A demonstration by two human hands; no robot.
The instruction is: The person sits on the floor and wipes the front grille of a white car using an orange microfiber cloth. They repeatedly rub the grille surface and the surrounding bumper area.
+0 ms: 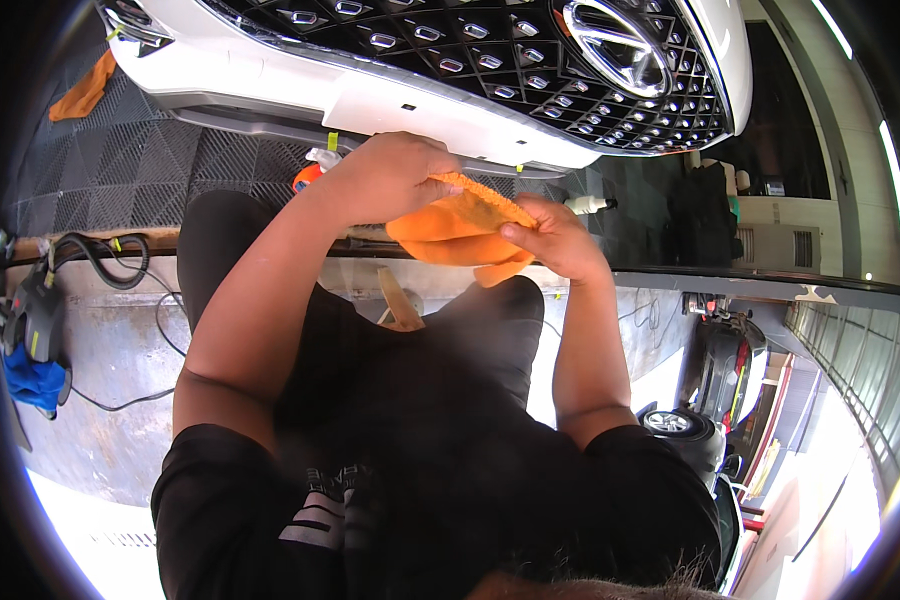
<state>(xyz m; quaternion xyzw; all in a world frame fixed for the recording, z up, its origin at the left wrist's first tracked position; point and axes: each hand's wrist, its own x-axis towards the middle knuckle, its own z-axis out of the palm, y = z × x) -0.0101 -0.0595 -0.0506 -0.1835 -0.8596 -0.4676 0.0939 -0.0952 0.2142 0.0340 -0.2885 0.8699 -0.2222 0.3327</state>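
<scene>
Both hands on the orange cloth (465, 232), held out in front of me above my knees, just under the car bumper (410, 105). Left hand (390, 178) is closed over the cloth's upper left part, fingers curled down on it. Right hand (558, 238) pinches the right edge between thumb and fingertips. Cloth looks bunched and folded between the two, probably to get a pad for wiping.

Around: dark grille (490, 50) overhead, spray bottle (315, 168) on the tiled floor behind my left wrist, white bottle (590, 204) past my right hand. Another orange rag (82, 92) far left on the floor. Black hose (100, 255) and blue cloth (32, 380) at left. Nothing between cloth and bumper.
</scene>
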